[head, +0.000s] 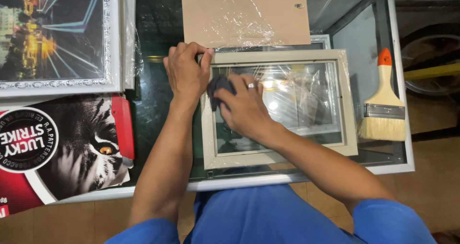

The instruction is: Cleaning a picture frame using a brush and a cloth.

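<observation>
Glass (287,100) in the pale picture frame (280,150) lying flat on the table (397,167) could crack or smear if the right hand (244,107), closed on a dark cloth (218,87), presses too hard while the left hand (186,71) pinches the frame's corner.

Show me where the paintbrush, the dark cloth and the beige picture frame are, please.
paintbrush (384,111): head view, on its metal band.
dark cloth (218,85): head view, on the fold showing beside the right hand.
beige picture frame (280,56): head view, on its top rail.
</observation>
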